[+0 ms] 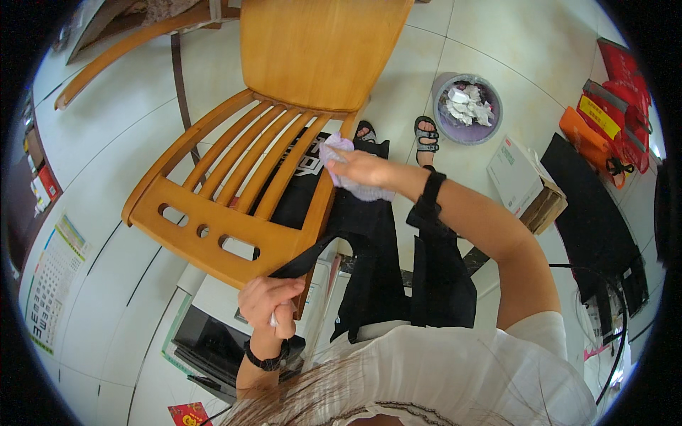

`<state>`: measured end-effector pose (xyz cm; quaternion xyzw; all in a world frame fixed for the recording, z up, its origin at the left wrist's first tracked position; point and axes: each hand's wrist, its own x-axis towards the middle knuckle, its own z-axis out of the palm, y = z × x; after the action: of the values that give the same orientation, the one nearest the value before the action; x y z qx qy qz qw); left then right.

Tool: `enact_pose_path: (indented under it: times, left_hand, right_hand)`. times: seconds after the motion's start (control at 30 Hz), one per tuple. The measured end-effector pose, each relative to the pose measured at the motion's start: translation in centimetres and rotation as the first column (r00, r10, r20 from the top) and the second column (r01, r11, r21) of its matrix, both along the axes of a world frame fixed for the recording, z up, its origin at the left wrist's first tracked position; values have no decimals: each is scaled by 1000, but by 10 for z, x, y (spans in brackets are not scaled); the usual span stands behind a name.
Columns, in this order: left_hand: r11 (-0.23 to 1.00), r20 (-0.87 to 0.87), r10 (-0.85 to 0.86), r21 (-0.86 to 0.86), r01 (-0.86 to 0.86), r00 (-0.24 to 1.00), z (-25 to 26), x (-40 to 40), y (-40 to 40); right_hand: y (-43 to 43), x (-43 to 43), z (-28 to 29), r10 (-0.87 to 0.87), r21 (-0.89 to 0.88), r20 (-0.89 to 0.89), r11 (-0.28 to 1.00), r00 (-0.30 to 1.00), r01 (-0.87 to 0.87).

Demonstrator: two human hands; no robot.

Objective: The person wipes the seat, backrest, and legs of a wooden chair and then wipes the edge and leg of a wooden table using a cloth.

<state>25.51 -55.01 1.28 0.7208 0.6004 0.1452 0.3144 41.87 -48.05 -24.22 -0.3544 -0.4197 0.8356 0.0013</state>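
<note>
A wooden chair (298, 53) with a slatted back stands before me, left of my legs. My right hand (359, 166) presses a pale lilac cloth (341, 146) against the side post of the chair's back, near the seat. Part of the cloth hangs below that hand. My left hand (272, 306) is closed at the near corner of the top rail (208, 229), with a bit of something white between its fingers. A black strap (309, 255) runs from beside this hand towards my dark trousers. Black fabric with white print (298, 197) shows behind the slats.
A round waste bin (469, 136) with crumpled tissues stands beyond my sandalled feet. To the right are a white cardboard box (514, 175), a black board-like item (591, 213) and red bags (623, 117). Another curved wooden armrest (122, 48) is at upper left. Dark electronic equipment (208, 335) lies below the chair back.
</note>
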Motion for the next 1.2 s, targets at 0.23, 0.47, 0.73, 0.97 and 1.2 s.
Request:
enact_pose_path:
  times: [0.23, 0.47, 0.73, 0.97, 1.2]
  left_hand:
    - [998, 1, -34, -56, 34, 999, 5, -1, 5]
    - [995, -1, -17, -100, 17, 1000, 8, 0, 11]
    - [996, 5, -27, -86, 28, 1000, 8, 0, 13]
    - [999, 60, 28, 39, -30, 998, 3, 1, 12]
    - [987, 168, 94, 114, -114, 981, -2, -4, 2]
  right_hand:
    - [21, -11, -90, 48, -40, 150, 998, 987, -43]
    - [25, -17, -164, 5, -64, 159, 998, 987, 5]
    - [30, -10, -94, 19, -118, 215, 993, 976, 6]
    - [9, 0, -12, 30, -64, 91, 998, 995, -24]
    - [32, 6, 96, -85, -263, 74, 959, 994, 101]
